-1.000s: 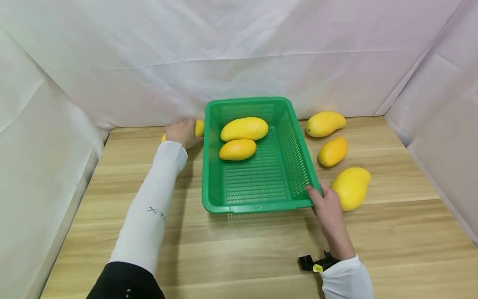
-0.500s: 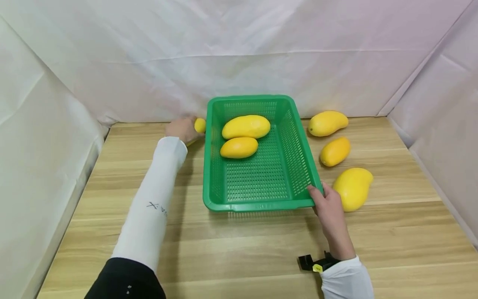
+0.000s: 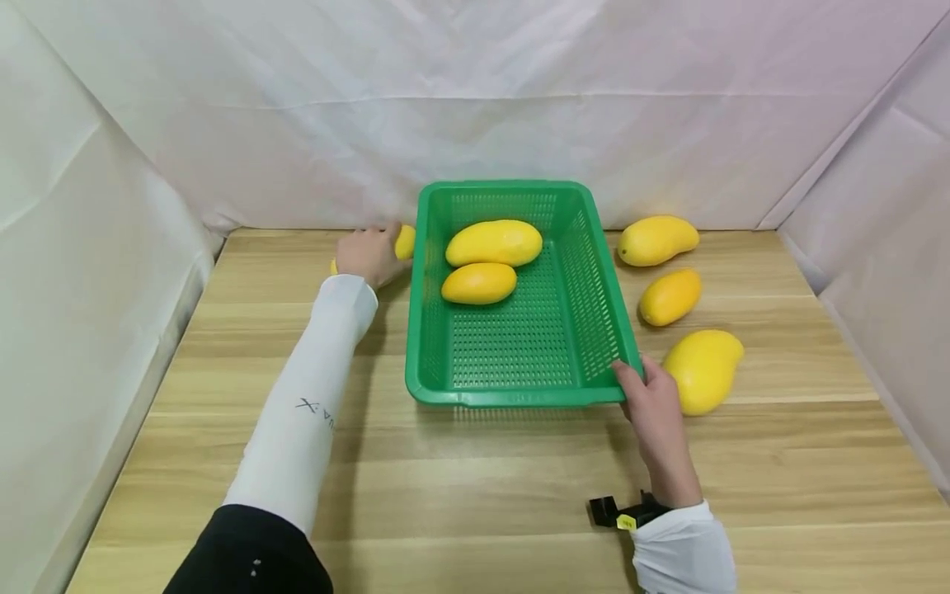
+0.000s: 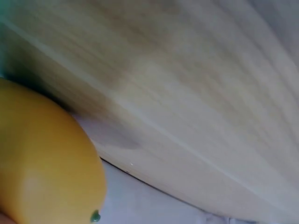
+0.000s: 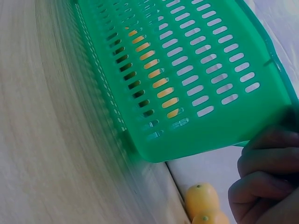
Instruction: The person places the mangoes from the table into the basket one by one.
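In the head view, a green perforated plastic basket [image 3: 512, 342] stands mid-table with two yellow mangoes, a larger one [image 3: 494, 242] and a smaller one [image 3: 479, 283], lying in it. My left hand [image 3: 368, 254], beside the basket's far left side, grips a mango [image 3: 404, 242] from above and mostly covers it. That mango [image 4: 46, 161] fills the left of the left wrist view, its green stem end showing. At the near right corner of the basket, my right hand [image 3: 653, 404] pinches the rim, thumb on the inside. The right wrist view shows its curled fingers [image 5: 261, 186] against the corner.
Right of the basket lie three loose mangoes: one at the back [image 3: 657, 240], a smaller one [image 3: 670, 297] in the middle, and a fat one [image 3: 703, 371] beside my right hand. White cloth [image 3: 475, 99] walls the wooden table [image 3: 490, 495] at the back and sides.
The mango under my left hand turned slightly, then turned back. The head view has tilted a little, and the basket's near edge sits slightly higher in it. My right hand keeps hold of the rim.
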Demonstrator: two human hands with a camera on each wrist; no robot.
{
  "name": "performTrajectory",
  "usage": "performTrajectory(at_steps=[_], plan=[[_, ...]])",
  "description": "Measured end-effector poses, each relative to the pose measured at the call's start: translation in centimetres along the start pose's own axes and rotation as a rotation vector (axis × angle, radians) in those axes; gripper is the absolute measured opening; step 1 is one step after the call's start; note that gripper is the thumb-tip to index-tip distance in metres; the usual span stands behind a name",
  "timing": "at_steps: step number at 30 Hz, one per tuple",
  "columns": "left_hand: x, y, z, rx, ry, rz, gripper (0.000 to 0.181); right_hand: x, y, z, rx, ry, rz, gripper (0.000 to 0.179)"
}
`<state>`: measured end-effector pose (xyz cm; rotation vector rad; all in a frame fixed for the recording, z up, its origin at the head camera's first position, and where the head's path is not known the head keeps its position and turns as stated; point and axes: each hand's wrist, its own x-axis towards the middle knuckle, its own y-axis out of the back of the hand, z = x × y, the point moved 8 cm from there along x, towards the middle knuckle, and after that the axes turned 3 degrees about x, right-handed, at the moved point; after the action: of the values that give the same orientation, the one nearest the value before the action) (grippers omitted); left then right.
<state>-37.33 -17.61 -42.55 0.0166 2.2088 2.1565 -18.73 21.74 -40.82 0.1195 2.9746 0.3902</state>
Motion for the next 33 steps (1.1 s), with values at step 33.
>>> performTrajectory(at_steps=[33], plan=[[-1.8, 12.4, 2.4, 0.026, -0.028, 0.069, 0.067, -0.3, 0.0, -0.5, -0.004, 0.002, -0.009, 0.036]])
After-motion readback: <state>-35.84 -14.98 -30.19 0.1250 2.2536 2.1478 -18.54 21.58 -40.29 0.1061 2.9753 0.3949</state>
